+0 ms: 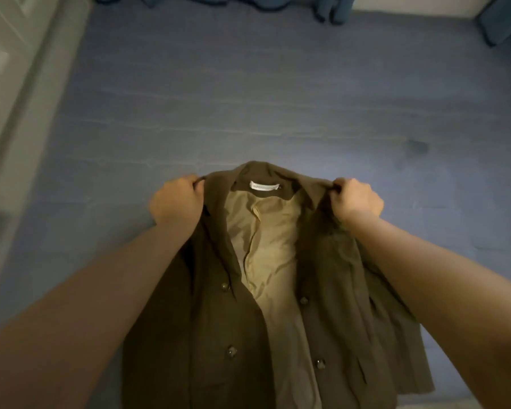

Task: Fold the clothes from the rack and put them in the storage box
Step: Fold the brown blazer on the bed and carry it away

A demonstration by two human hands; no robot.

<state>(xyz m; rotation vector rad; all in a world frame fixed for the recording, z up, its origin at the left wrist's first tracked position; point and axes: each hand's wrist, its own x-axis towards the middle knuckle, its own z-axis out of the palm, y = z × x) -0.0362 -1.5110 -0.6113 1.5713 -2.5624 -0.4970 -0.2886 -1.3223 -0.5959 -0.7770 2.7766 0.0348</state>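
Jacket, olive with tan lining, hung open-fronted over the blue floor as our left hand and right hand each pinched a shoulder (presumably squaring it for folding).

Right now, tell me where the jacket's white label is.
In the head view, the white label sits centre frame inside the jacket collar, between the left hand and right hand.
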